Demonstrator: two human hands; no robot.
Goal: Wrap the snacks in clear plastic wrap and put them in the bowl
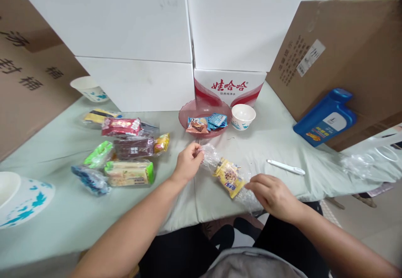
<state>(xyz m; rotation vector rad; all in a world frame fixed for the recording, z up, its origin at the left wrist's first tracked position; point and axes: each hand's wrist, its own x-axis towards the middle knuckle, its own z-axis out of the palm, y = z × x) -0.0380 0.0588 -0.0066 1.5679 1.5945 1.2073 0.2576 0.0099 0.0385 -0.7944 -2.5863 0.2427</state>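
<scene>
A yellow snack packet (230,177) lies on clear plastic wrap (211,155) near the front edge of the table. My left hand (189,160) pinches the far left end of the wrap. At the other side of the packet, my right hand (270,192) has its fingers closed on the wrap by the packet's right edge; whether they also touch the packet I cannot tell. Just beyond my hands stands a pink translucent bowl (185,114), with a brown packet (197,124) and blue packets (217,121) in it.
Several wrapped snacks (133,147) lie at the left. Paper bowls stand around: one (243,117) beside the pink bowl, another (29,200) at near left. A white utility knife (285,167) lies right, below a blue bottle (326,119). Boxes (229,86) wall the back.
</scene>
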